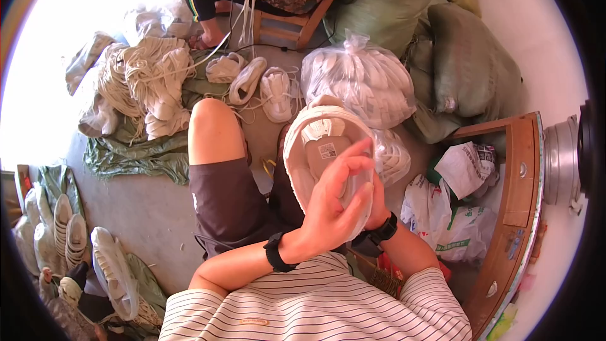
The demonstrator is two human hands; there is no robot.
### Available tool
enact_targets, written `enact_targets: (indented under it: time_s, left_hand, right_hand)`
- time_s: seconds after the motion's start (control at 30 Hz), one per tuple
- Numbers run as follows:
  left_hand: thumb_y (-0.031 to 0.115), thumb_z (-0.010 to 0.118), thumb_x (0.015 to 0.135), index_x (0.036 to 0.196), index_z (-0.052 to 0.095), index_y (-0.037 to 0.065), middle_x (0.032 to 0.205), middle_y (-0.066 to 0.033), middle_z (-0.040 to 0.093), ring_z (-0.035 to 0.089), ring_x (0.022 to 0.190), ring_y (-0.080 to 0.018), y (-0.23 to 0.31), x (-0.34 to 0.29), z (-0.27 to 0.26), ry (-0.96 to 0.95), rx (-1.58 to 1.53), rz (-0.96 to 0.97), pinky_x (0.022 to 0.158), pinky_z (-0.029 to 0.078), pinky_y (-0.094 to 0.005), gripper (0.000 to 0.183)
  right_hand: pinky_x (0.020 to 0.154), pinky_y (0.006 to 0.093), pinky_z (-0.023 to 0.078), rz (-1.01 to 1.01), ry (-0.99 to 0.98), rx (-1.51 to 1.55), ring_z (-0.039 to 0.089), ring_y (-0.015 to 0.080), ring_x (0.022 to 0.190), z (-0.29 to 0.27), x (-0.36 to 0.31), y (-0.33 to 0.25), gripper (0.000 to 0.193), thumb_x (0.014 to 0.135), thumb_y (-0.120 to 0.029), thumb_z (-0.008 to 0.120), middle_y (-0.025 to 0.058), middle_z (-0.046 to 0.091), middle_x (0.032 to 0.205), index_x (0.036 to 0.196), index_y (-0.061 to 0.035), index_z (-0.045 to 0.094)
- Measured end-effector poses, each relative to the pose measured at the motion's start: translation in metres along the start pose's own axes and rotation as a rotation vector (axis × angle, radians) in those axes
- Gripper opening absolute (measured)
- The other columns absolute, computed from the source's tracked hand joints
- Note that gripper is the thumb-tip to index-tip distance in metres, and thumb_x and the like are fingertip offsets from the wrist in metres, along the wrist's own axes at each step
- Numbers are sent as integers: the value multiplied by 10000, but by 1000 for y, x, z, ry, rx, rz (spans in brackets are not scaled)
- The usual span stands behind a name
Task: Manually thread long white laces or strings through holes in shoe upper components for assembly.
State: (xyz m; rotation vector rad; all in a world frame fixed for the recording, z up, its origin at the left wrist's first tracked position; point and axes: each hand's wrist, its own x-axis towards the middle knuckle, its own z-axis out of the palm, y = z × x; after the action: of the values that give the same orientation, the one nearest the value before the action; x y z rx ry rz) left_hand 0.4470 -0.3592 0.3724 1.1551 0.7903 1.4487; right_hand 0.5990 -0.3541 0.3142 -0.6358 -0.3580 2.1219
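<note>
A pale beige-white shoe (293, 148) is held up before my chest, its opening facing me. A tan insole with a small printed label shows inside. My right hand (377, 205) grips the shoe's right side, mostly behind it, with part of the hand hidden. Across the front of the opening lies my left hand (334, 199), its fingers bent toward the right rim and the thumb apart from them. Nothing shows between its thumb and fingers. Dark bands sit on both wrists.
Ahead are loose shoes (276, 93) and a clear bag of shoes (363, 82). Shoes tied with cords (148, 79) are heaped at left. Large green sacks (473, 57) and a wooden drawer unit (521, 177) stand at right. Another person sits by a wooden stool (306, 28).
</note>
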Motion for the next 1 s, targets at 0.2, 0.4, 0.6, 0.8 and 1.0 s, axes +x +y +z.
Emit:
enact_targets:
  time_s: [0.2,0.4,0.6,0.8,1.0]
  left_hand:
    - [33,570,839,1148,514,-2,1302,-197,492,474,1216,-306,8,-3,1,-31,109,39,1021,352,-379,315]
    - [55,564,861,1148,532,-17,1236,-181,541,507,1175,-272,21,-10,-19,-58,30,-72,1010,367,-359,298]
    - [67,557,870,1134,530,-47,1206,-182,562,542,1105,-238,42,-22,-51,-66,150,40,979,392,-343,289]
    - [12,513,873,1077,565,-47,1137,-195,612,589,1036,-265,50,-33,-96,75,430,119,937,430,-349,218]
    - [-13,510,866,1121,568,-33,1156,-171,608,581,1073,-293,44,-46,-139,286,619,69,932,438,-364,263]
  right_hand:
    - [992,360,423,-27,-57,-127,518,200,1160,19,-3,-3,465,1004,-410,339,66,519,1284,1346,-105,420]
    - [1005,370,407,48,-62,-21,516,192,1153,18,1,-4,493,991,-444,368,76,509,1294,1346,-105,418]
    - [1003,340,389,32,-34,-154,448,160,1227,72,22,-2,610,954,-378,509,58,451,1347,1443,-95,280]
    - [1048,321,337,-105,-116,-341,414,159,1260,117,51,15,827,882,-286,635,47,365,1422,1501,-93,122]
    - [918,324,466,-267,87,-577,485,209,1196,136,75,39,963,804,-106,721,148,376,1374,1487,-22,46]
